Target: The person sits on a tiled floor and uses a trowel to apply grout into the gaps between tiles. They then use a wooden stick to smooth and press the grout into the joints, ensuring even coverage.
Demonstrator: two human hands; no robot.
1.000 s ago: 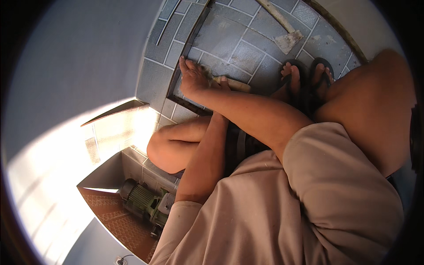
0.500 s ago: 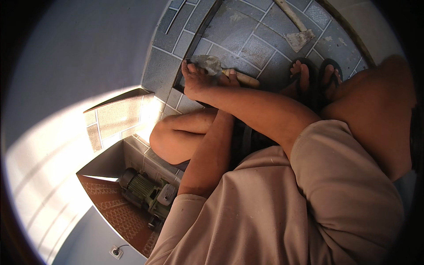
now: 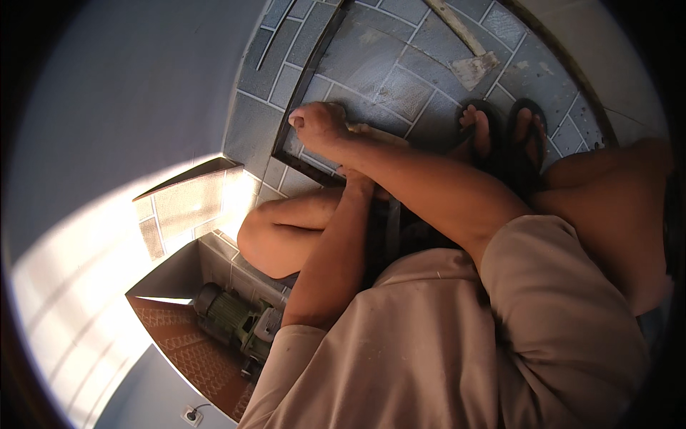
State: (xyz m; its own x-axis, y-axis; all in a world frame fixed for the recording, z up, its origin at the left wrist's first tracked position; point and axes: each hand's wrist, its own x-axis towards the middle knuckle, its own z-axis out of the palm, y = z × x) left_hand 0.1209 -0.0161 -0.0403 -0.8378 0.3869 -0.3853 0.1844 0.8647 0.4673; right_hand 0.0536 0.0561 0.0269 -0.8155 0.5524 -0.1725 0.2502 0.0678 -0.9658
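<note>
My right arm crosses in front of me to the left. At its end my right hand (image 3: 319, 127) is curled, thumb outward, over the tiled floor close to a dark-edged frame (image 3: 286, 121); what its fingers hold, if anything, is hidden. A pale wooden handle (image 3: 379, 134) shows beside the right wrist, partly covered by the forearm; the trowel blade seen earlier is hidden now. My left hand (image 3: 355, 177) is low, just beneath the right forearm and near my bent knee. Its fingers are mostly covered.
A wooden-handled tool with a pale, stained, hatchet-shaped blade (image 3: 474, 69) lies on the grey tiles farther off. My sandalled feet (image 3: 480, 129) are at the right. A green motor pump (image 3: 232, 314) stands in a niche at lower left, near a wall socket (image 3: 191, 415).
My right hand has curled closed and covers where the trowel blade showed. My left hand has drawn back from the handle toward my knee. The view has shifted slightly.
</note>
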